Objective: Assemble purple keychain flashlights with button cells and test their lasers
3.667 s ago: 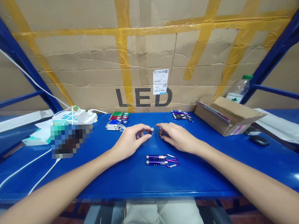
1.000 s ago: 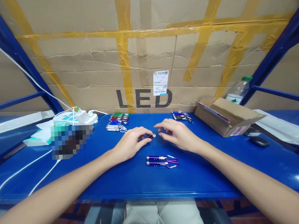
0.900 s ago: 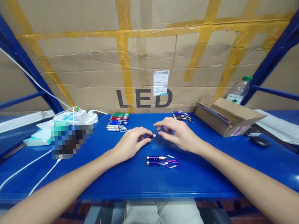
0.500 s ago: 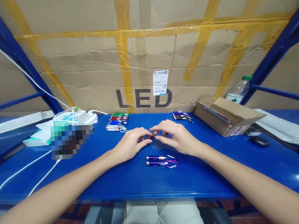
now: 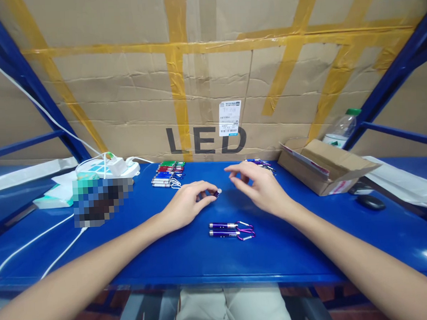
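Grip of the left hand (image 5: pixel 187 206) pinches a small purple tube (image 5: pixel 217 195) between thumb and fingers, its round silvery end peeking out past the fingertips toward the right hand (image 5: pixel 261 187). That second grip is spread, thumb and forefinger apart, near the tube but clear of it; whether the curled fingers behind hold anything, I cannot tell. Between the hands and the near edge of the tabletop (image 5: pixel 183 262), two purple penlights (image 5: pixel 220 234) lie side by side, their clips (image 5: pixel 246 238) pointing right. By the far edge, left of its middle, sits a neat row of green, red, blue and silvery penlights (image 5: pixel 168 170); right of the middle, a darker group (image 5: pixel 252 161) is partly hidden by the right hand. An open cardboard box (image 5: pixel 317 187) takes the far right corner, with a black mouse (image 5: pixel 370 202) in front of it, and a white power strip (image 5: pixel 130 171) lies toward the far left corner.
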### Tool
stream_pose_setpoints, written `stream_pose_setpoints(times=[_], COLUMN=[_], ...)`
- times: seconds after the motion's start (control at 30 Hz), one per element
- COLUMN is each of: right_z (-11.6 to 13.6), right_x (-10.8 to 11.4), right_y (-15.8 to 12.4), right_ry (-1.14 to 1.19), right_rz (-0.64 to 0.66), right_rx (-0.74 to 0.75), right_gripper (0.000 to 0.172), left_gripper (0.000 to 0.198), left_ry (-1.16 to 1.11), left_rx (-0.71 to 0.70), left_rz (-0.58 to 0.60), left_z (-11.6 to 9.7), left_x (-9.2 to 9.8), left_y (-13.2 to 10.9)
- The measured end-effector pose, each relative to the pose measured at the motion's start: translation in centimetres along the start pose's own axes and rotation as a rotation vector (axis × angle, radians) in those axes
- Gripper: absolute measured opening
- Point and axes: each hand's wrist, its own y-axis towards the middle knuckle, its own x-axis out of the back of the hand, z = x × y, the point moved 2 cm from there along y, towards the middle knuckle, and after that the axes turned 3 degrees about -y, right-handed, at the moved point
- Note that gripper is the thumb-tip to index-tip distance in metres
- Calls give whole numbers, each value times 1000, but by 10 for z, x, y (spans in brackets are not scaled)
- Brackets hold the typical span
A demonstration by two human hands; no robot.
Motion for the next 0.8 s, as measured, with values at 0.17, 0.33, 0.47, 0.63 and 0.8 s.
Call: stream_pose_setpoints(times=[0.17, 0.33, 0.47, 0.63, 0.8], right_z=[-31, -49, -49, -48, -44], right_x=[-3, -17, -20, -20, -18], right_y=[-1, -10, -12, -13, -13], right_ry=[-234, -358, -406, -395, -355], right_rz=[94, 301, 362, 385, 408], right_rx=[-101, -103, -111, -100, -113], right_gripper=[24, 26, 23, 16, 14], left_gripper=[22, 24, 23, 23, 26], left_ry=[-140, -230, -164, -162, -156], left_rx=[120, 148, 112, 69, 64], left_rz=[16, 33, 12, 9, -17], left_z=[2, 1, 0, -4, -4], left_x=[-3, -4, -2, -2, -3], left_y=[1, 2, 1, 0, 0])
